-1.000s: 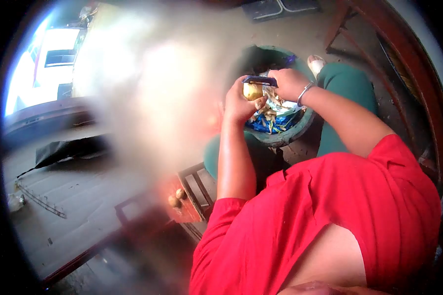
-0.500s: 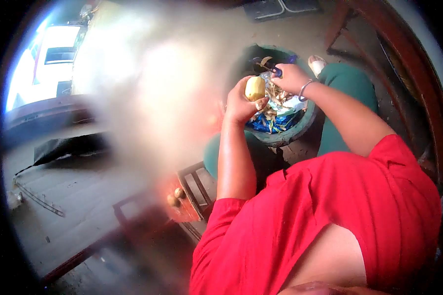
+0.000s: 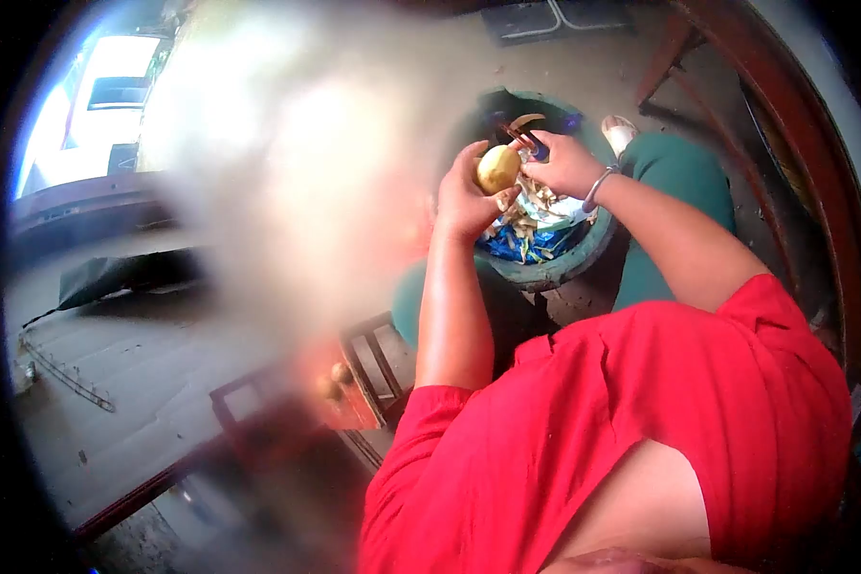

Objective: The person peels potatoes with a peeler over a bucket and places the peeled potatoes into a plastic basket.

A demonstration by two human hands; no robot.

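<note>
My left hand (image 3: 462,203) is closed around a pale yellow, peeled potato (image 3: 498,170). In my right hand (image 3: 572,166) is a peeler with a dark blue handle (image 3: 540,147), its head close to the potato's upper right side. A curled strip of peel (image 3: 526,121) shows by the peeler. Both hands are above a round green tub (image 3: 584,256). Inside it lie many peelings (image 3: 542,194) on blue and white plastic.
Two potatoes (image 3: 335,380) sit on a red surface at lower left, partly hazed. A grey table (image 3: 153,383) with a dark cloth or bag (image 3: 129,279) stands at left. Brown wooden furniture (image 3: 813,124) runs along the right. A whitish blur hides much of the upper left.
The potato has turned in my left hand and shows a rounder side. My right hand has moved slightly down, with the peeler tilted differently and nearer the potato.
</note>
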